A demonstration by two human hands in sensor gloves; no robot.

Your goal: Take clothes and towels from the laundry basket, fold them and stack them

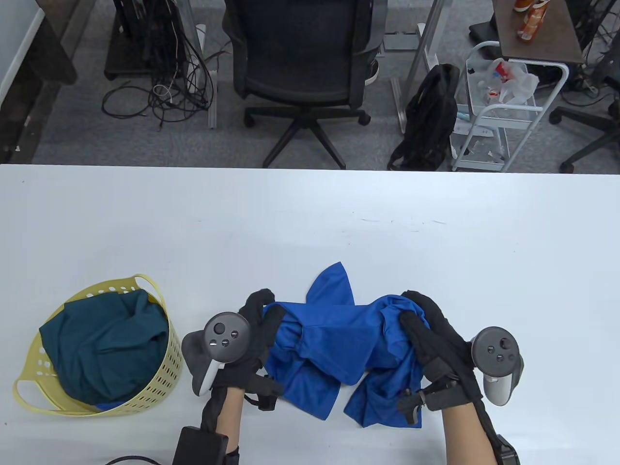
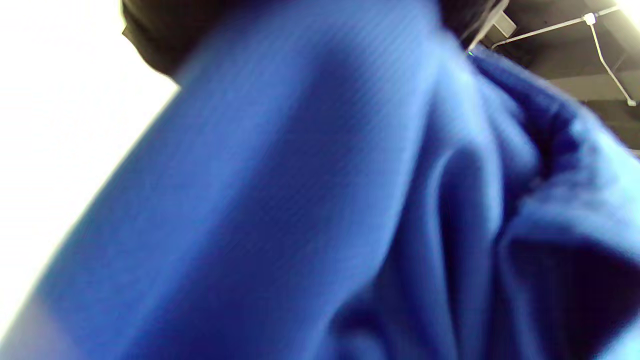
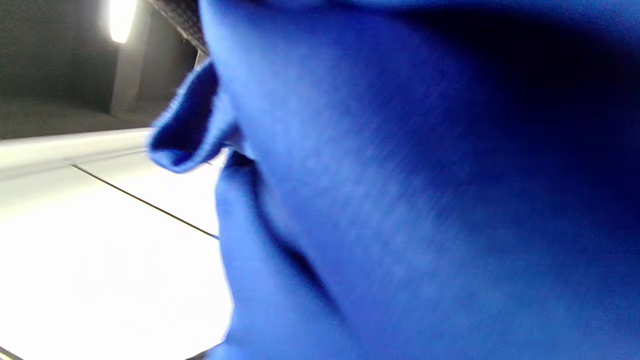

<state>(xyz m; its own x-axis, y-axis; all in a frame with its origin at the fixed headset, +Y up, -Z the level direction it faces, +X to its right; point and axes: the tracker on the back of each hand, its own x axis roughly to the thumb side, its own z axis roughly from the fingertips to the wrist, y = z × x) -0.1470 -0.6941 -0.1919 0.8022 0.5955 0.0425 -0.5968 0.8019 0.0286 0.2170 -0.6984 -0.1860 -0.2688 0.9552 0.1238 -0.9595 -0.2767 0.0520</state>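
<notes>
A crumpled bright blue garment [image 1: 339, 344] lies bunched at the table's near edge between my hands. My left hand [image 1: 261, 315] grips its left end and my right hand [image 1: 419, 315] grips its right end. The blue cloth fills the left wrist view [image 2: 325, 200] and the right wrist view [image 3: 425, 200], hiding most of the fingers. A yellow perforated laundry basket [image 1: 160, 382] stands at the near left, holding a dark teal garment [image 1: 106, 344] with a bit of blue cloth under it.
The white table [image 1: 310, 218] stretches wide beyond the garment. Past its far edge stand a black office chair [image 1: 300, 58], a black backpack [image 1: 428, 116] and a white cart [image 1: 499, 106] on the floor.
</notes>
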